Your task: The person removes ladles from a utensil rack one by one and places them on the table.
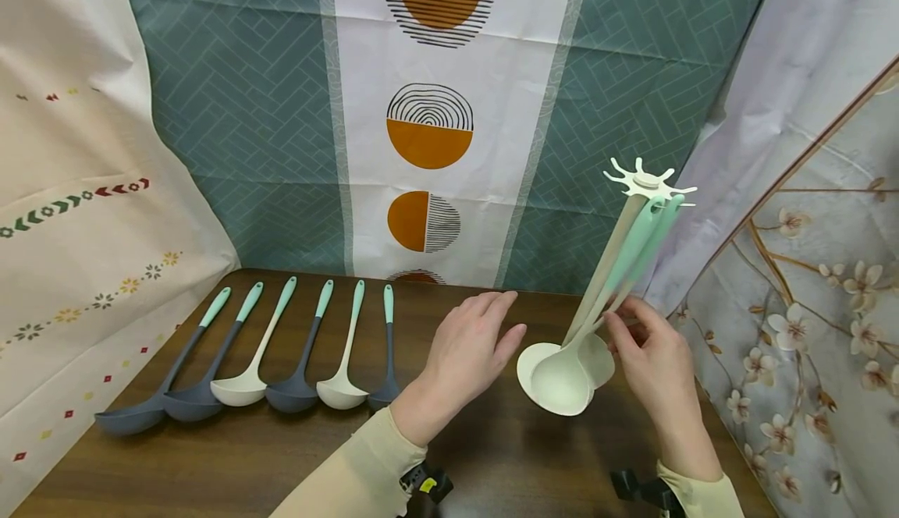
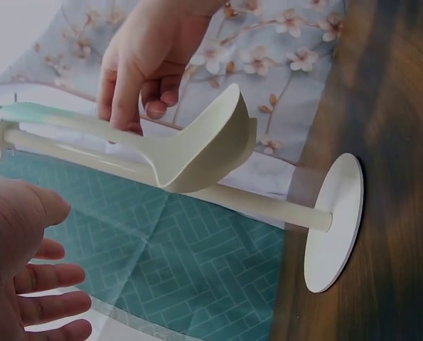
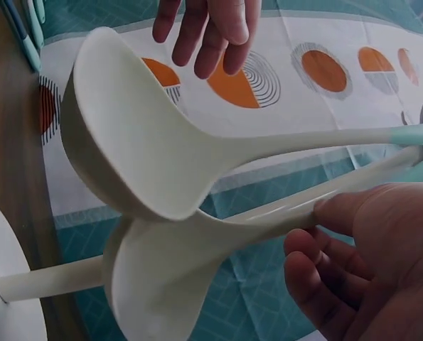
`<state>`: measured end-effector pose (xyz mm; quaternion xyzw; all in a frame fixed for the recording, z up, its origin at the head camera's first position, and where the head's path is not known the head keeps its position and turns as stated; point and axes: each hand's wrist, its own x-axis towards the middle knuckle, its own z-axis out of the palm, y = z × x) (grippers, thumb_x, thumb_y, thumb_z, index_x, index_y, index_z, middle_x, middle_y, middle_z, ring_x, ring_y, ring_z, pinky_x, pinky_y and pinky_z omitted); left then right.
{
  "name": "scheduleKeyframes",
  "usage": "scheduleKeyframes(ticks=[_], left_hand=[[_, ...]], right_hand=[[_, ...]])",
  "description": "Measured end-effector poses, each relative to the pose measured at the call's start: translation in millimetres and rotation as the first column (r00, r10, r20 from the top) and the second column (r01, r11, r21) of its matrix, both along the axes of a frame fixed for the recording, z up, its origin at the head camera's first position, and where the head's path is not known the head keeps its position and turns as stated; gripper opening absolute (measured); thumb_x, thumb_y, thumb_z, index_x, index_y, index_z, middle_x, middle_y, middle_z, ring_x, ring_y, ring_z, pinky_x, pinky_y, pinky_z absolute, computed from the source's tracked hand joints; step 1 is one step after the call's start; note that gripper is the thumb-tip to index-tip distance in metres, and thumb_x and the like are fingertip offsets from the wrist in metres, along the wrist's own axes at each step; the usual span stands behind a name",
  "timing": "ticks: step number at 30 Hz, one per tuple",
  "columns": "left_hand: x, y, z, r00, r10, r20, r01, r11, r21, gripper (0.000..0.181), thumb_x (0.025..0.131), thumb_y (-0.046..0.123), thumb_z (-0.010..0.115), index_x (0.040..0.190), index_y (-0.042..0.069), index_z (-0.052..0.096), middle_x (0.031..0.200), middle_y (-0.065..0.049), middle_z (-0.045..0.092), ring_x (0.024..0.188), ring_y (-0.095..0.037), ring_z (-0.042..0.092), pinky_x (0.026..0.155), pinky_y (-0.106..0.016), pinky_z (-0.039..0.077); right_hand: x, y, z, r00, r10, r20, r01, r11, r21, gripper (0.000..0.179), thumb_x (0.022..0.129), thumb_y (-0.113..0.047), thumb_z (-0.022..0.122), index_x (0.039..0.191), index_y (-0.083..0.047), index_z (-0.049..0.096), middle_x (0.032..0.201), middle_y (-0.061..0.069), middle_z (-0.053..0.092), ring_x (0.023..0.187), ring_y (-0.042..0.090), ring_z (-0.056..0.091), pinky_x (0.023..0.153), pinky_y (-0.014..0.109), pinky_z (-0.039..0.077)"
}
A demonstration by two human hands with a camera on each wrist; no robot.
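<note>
A cream utensil stand (image 1: 644, 184) with a ring of hooks on top and a round base (image 2: 335, 227) stands at the right of the table. Two cream ladles with mint handles are at its hooks. The front ladle (image 1: 558, 384) hangs bowl down with nothing holding it. Behind it, the second ladle (image 3: 165, 273) has its neck pinched between thumb and fingers of my right hand (image 1: 653, 358); its handle tip is beside a hook, and I cannot tell if it is hooked. My left hand (image 1: 463, 342) is held left of the stand, fingers extended, touching nothing.
Several ladles lie in a row on the left of the brown table (image 1: 477, 455), among them a dark grey ladle (image 1: 291, 393) and a cream ladle (image 1: 340, 392), all with mint handles. A patterned teal and white cloth (image 1: 428, 58) hangs behind; a floral cloth (image 1: 787, 331) is close on the right.
</note>
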<state>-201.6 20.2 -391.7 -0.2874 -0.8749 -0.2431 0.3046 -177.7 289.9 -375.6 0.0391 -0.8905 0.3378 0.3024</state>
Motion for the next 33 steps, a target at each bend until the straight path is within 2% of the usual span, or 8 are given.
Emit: scheduleKeyframes(ticks=[7,12,15,20,23,27,33], left_hand=[[1.2,4.6,1.3,1.000,-0.015,0.022,0.015,1.000,0.010,0.049,0.108,0.032,0.075,0.148,0.007,0.067,0.140,-0.010,0.072,0.128,-0.030,0.069,0.107,-0.046,0.056],[2.5,9.3,2.7,0.999,-0.029,0.024,0.029,0.999,0.018,0.048,0.108,0.033,0.075,0.148,0.007,0.067,0.140,-0.010,0.072,0.127,-0.030,0.069,0.107,-0.045,0.057],[3.4,12.2,3.9,0.999,-0.041,0.017,0.040,0.999,0.024,0.048,0.108,0.032,0.075,0.147,0.007,0.067,0.139,-0.010,0.073,0.126,-0.030,0.070,0.106,-0.045,0.057],[2.9,17.0,4.9,0.997,-0.064,0.042,0.062,0.997,0.034,0.048,0.109,0.034,0.074,0.148,0.008,0.067,0.141,-0.010,0.072,0.126,-0.029,0.070,0.107,-0.044,0.056],[3.1,20.2,5.0,0.995,-0.079,0.059,0.077,0.996,0.040,0.050,0.109,0.036,0.073,0.149,0.008,0.067,0.142,-0.009,0.072,0.127,-0.029,0.070,0.107,-0.044,0.056],[3.6,24.9,6.2,0.995,-0.095,0.043,0.093,0.995,0.047,0.050,0.109,0.038,0.074,0.148,0.007,0.067,0.141,-0.009,0.072,0.125,-0.028,0.070,0.106,-0.043,0.057],[1.0,30.2,6.6,0.994,-0.096,0.047,0.094,0.995,0.040,0.051,0.109,0.038,0.073,0.148,0.008,0.067,0.141,-0.009,0.072,0.125,-0.027,0.070,0.106,-0.042,0.057]], right_hand=[[4.1,-1,1.5,0.999,0.040,-0.032,-0.039,0.999,0.031,0.007,0.109,-0.022,0.073,0.111,-0.015,0.075,0.086,0.004,0.077,0.065,0.010,0.070,0.056,0.024,0.047],[5.9,-1,2.2,0.998,0.053,-0.045,-0.050,0.998,0.049,0.004,0.107,-0.018,0.077,0.110,-0.016,0.076,0.084,0.002,0.077,0.065,0.010,0.070,0.056,0.025,0.045],[6.3,0,3.0,0.996,0.060,-0.064,-0.056,0.996,0.063,0.005,0.105,-0.016,0.079,0.109,-0.016,0.076,0.084,-0.001,0.077,0.065,0.005,0.068,0.056,0.023,0.044],[6.8,1,3.8,0.993,0.071,-0.091,-0.063,0.994,0.087,0.010,0.102,-0.013,0.082,0.110,-0.015,0.078,0.087,-0.002,0.077,0.065,-0.001,0.064,0.057,0.021,0.044],[8.2,-1,4.5,0.992,0.065,-0.105,-0.053,0.992,0.113,0.012,0.100,-0.013,0.084,0.109,-0.015,0.078,0.087,-0.002,0.077,0.067,0.002,0.065,0.059,0.022,0.045],[10.3,-5,5.9,0.990,0.062,-0.129,-0.043,0.988,0.147,0.013,0.098,-0.013,0.086,0.108,-0.015,0.078,0.088,-0.003,0.076,0.070,0.007,0.066,0.062,0.027,0.049],[11.6,-5,6.2,0.987,0.069,-0.142,-0.046,0.986,0.157,0.013,0.097,-0.013,0.087,0.107,-0.015,0.078,0.087,-0.005,0.074,0.069,0.007,0.064,0.063,0.028,0.049]])
